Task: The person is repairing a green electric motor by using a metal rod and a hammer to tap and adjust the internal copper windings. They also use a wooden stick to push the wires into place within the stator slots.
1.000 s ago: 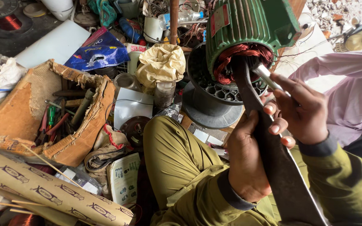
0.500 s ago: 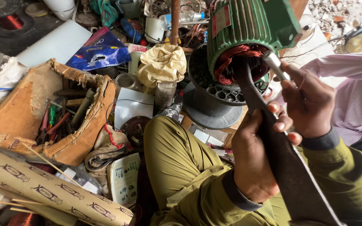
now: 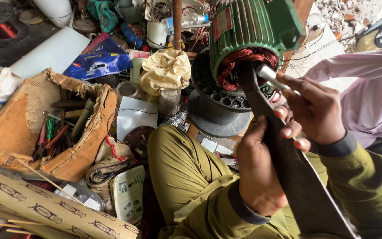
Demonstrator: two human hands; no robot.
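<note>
Head view: motor stator with strip and rod

Head view, looking down over the knees. Green ribbed motor lies on its side, open end toward the person, red-copper windings bulging from the bore. Dark flat strip runs from the lap into the bore. Left hand is closed around the strip's edge. Right hand is curled shut on a thin metal rod, tip at the windings. Torn cardboard box of tools lies at left.
</note>
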